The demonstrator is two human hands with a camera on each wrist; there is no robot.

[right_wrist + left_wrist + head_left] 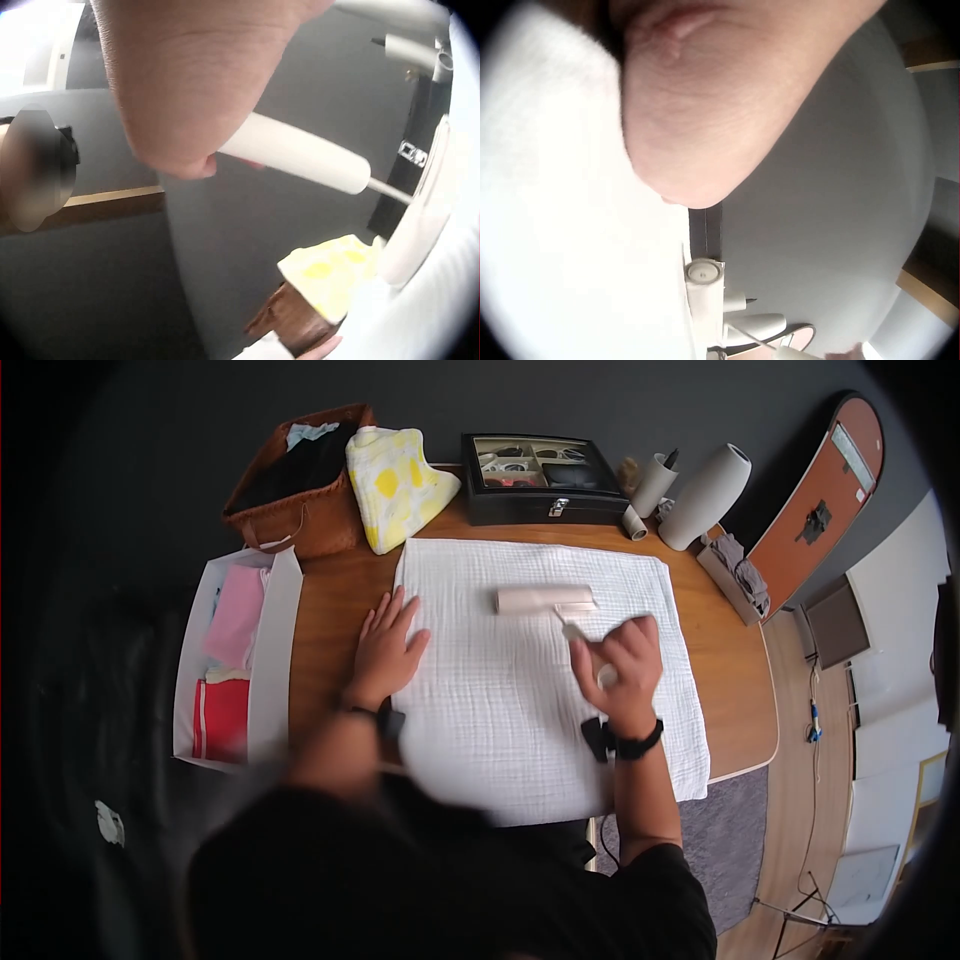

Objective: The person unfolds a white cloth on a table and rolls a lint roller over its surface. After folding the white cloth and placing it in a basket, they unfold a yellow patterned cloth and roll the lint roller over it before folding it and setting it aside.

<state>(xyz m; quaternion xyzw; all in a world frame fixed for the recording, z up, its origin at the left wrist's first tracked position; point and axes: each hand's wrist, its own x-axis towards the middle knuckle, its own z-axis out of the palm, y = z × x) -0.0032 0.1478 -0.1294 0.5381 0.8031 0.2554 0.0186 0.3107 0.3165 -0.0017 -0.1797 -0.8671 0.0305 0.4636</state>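
A pale pink cylindrical device (530, 599) lies on its side on a white cloth (480, 700); in the left wrist view its round end cap (703, 273) faces the camera. My right hand (622, 665) grips a screwdriver-like tool by its thick white handle (300, 154). The tool's thin shaft (388, 189) reaches to the device's side, near its right end in the head view. Palm down with fingers spread, my left hand (388, 645) rests across the cloth's left edge, apart from the device.
Behind the cloth stand a brown basket (325, 525), a folded yellow-and-white cloth (400, 485) and a black glasses case (545, 505). A white vase (708, 495) and a mirror-like board (815, 510) are at back right. On the left, a white box (270, 650) holds folded clothes.
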